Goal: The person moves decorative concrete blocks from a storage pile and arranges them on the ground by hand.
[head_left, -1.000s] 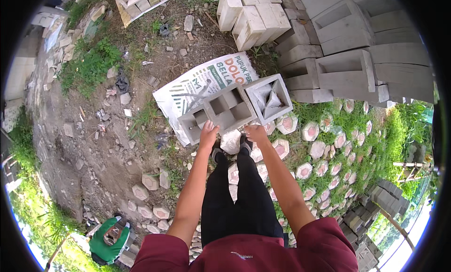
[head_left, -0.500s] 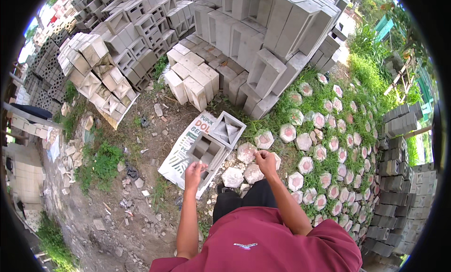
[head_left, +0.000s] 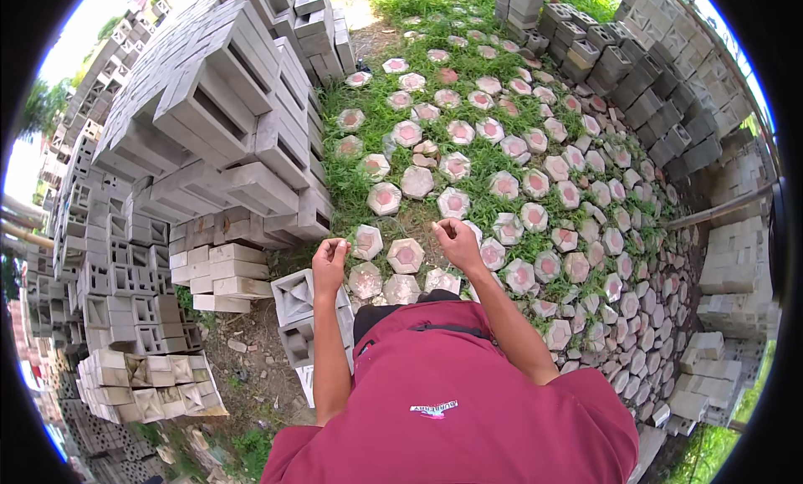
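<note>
My left hand (head_left: 329, 260) is raised in front of me, thumb and fingertips pressed together in a pinch. Across from it, my right hand (head_left: 457, 244) is also closed, fingers curled toward the thumb. Whether anything small lies in either pinch, I cannot make out. The hands are apart, above the hexagonal paving blocks (head_left: 405, 256) with reddish centres. Beside my left forearm stand a pale concrete vent block with a pyramid-like pattern (head_left: 294, 297) and another hollow block (head_left: 298, 342), partly hidden by the arm.
Tall stacks of grey hollow concrete blocks (head_left: 219, 91) rise at the left, with pale blocks (head_left: 227, 271) at their foot. Patterned blocks (head_left: 150, 384) lie lower left. Grass (head_left: 368, 120) grows between the pavers. More block stacks (head_left: 661, 107) and a pole (head_left: 719, 209) line the right.
My view has swung to the right, toward the pavers. Both hands stay raised and closed; the two hollow blocks on the printed sack now lie by my left forearm instead of beneath my hands.
</note>
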Tool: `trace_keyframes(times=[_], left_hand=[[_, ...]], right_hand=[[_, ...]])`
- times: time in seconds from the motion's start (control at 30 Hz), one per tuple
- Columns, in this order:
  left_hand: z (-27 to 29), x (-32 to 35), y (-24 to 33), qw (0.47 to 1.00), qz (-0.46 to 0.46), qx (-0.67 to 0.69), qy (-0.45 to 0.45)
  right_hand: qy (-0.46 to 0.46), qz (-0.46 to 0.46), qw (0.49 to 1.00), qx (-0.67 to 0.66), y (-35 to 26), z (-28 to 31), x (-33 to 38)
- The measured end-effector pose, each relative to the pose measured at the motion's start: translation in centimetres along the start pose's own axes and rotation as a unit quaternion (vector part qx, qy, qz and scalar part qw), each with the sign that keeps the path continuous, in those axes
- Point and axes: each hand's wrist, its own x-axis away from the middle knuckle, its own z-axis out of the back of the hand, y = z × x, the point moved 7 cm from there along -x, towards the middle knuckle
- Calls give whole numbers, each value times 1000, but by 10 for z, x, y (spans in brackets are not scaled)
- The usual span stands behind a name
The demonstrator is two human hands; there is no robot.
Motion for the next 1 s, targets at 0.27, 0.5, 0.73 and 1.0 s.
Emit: trace_keyframes(times=[0.27, 0.5, 0.73, 1.0], left_hand=[[-158, -66, 59, 984, -10, -58, -169], [-282, -125, 29, 953, 16, -44, -300], [-422, -246, 30, 922, 24, -76, -380], [-607, -392, 94, 883, -6, -92, -460]], right_hand=[[163, -49, 985, -36, 21, 116, -5], [227, -111, 967, 23, 58, 185, -40], [261, -158, 951, 47, 97, 265, -144], [320, -129, 937, 53, 85, 373, -273]])
